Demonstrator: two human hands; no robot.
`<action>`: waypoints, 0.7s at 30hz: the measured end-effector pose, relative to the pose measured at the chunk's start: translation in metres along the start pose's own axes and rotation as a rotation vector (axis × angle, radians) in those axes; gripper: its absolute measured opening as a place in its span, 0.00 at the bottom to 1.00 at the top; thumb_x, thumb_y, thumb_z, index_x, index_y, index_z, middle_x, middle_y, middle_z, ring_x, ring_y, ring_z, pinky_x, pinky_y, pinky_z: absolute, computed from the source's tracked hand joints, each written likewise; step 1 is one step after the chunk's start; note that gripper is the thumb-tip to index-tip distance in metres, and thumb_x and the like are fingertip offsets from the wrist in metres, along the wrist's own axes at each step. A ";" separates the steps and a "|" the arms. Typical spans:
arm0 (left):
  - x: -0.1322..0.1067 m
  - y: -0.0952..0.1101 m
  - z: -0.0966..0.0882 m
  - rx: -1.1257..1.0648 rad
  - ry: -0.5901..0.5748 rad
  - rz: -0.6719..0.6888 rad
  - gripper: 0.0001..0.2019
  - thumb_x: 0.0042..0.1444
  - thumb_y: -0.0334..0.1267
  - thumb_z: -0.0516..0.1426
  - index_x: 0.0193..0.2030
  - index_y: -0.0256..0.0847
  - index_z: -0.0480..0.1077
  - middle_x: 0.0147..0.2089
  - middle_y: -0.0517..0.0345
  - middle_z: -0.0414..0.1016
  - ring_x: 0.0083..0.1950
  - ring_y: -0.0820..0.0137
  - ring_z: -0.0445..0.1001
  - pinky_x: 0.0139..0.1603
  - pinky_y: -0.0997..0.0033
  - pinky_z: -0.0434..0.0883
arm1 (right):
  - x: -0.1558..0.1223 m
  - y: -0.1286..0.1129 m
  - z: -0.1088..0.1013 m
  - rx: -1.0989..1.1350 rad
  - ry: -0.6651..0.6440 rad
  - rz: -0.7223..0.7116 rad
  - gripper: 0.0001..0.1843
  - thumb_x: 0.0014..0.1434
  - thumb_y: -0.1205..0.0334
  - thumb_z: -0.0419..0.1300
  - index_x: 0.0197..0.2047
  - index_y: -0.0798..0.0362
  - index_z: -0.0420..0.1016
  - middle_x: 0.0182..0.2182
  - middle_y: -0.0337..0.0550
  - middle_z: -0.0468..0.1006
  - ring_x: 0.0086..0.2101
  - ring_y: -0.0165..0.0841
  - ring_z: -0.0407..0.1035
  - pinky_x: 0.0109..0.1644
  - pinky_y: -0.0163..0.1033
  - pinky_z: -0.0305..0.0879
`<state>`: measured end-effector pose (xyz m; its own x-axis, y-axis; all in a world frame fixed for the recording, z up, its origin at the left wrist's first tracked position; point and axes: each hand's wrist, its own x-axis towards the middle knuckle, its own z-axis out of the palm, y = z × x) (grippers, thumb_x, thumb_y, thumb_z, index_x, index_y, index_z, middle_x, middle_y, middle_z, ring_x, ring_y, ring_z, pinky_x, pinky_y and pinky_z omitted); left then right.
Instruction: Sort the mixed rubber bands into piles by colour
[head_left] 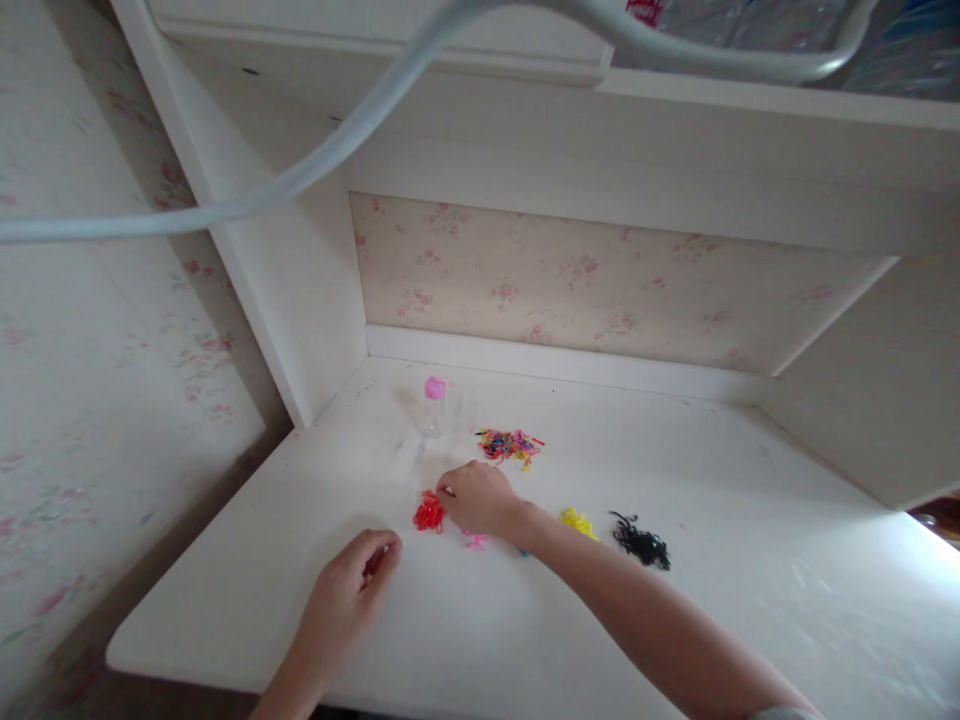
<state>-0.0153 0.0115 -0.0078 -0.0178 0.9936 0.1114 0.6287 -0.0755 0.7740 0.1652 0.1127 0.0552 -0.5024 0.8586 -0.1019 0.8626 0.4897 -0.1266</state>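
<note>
My right hand [478,496] reaches across to the red rubber bands [429,512], its fingertips pinched at the right edge of that pile. Whatever is between them is too small to make out. Lower left, my left hand [354,575] rests by the table with fingers curled and thumb against the index finger; its contents are hidden. Under my right wrist, pink rubber bands [474,540] show in part, and a bit of blue [524,552] peeks out by the forearm. Yellow rubber bands [578,523] are partly covered by the same arm. Black rubber bands [641,543] lie farther right.
A mixed-colour heap of rubber bands [510,445] lies beyond my right hand. Behind the red pile stands a small clear bottle with a pink cap [434,390]. The white desk [247,590] has side panels and an overhead shelf; a pale curved tube [337,145] crosses the upper view.
</note>
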 end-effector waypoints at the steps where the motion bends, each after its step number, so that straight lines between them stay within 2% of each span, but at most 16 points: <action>1: 0.000 0.000 0.000 -0.002 -0.002 0.000 0.14 0.60 0.48 0.48 0.40 0.43 0.69 0.32 0.59 0.74 0.31 0.70 0.72 0.32 0.74 0.68 | 0.002 -0.001 0.000 0.007 -0.003 0.003 0.15 0.56 0.62 0.51 0.34 0.50 0.79 0.33 0.46 0.80 0.33 0.36 0.73 0.33 0.34 0.61; 4: 0.000 -0.001 0.000 -0.010 -0.006 -0.006 0.15 0.59 0.49 0.48 0.41 0.43 0.69 0.31 0.59 0.74 0.31 0.70 0.72 0.31 0.74 0.69 | 0.003 0.005 -0.006 0.032 0.010 0.010 0.14 0.54 0.62 0.51 0.31 0.50 0.79 0.32 0.46 0.80 0.33 0.35 0.73 0.32 0.33 0.60; 7: 0.000 -0.001 0.000 -0.013 -0.006 -0.013 0.15 0.59 0.48 0.49 0.42 0.43 0.70 0.32 0.59 0.75 0.32 0.70 0.72 0.32 0.74 0.69 | -0.008 0.023 -0.017 0.066 0.060 0.037 0.16 0.57 0.63 0.48 0.30 0.51 0.78 0.30 0.43 0.80 0.32 0.33 0.71 0.31 0.32 0.58; 11: 0.001 -0.004 0.000 -0.016 0.008 -0.038 0.15 0.58 0.48 0.50 0.42 0.43 0.71 0.33 0.60 0.76 0.32 0.70 0.73 0.32 0.75 0.69 | -0.048 0.053 -0.028 0.159 0.156 0.097 0.19 0.60 0.62 0.44 0.33 0.50 0.77 0.26 0.38 0.77 0.27 0.28 0.68 0.28 0.30 0.55; 13: 0.003 -0.003 0.000 -0.004 0.009 -0.050 0.16 0.58 0.49 0.50 0.41 0.42 0.72 0.31 0.60 0.76 0.32 0.70 0.73 0.31 0.75 0.68 | -0.077 0.066 -0.025 0.388 0.246 0.157 0.19 0.61 0.58 0.45 0.32 0.51 0.77 0.21 0.35 0.73 0.22 0.26 0.63 0.25 0.29 0.52; 17: 0.015 0.017 -0.001 0.061 -0.029 0.005 0.15 0.59 0.49 0.49 0.39 0.42 0.71 0.29 0.61 0.74 0.30 0.71 0.71 0.31 0.75 0.67 | -0.138 0.085 0.001 0.723 0.347 0.304 0.20 0.59 0.50 0.49 0.34 0.51 0.78 0.19 0.35 0.71 0.20 0.27 0.61 0.22 0.30 0.52; 21: 0.041 0.056 0.004 0.164 -0.098 0.181 0.12 0.60 0.44 0.48 0.38 0.44 0.71 0.36 0.61 0.76 0.35 0.72 0.72 0.37 0.76 0.67 | -0.181 0.099 0.046 0.910 0.510 0.506 0.20 0.56 0.48 0.55 0.40 0.53 0.78 0.29 0.41 0.78 0.27 0.31 0.68 0.26 0.30 0.61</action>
<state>0.0224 0.0483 0.0375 0.1771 0.9692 0.1714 0.7328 -0.2461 0.6344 0.3386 -0.0017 0.0158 0.1485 0.9881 0.0394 0.4930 -0.0395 -0.8691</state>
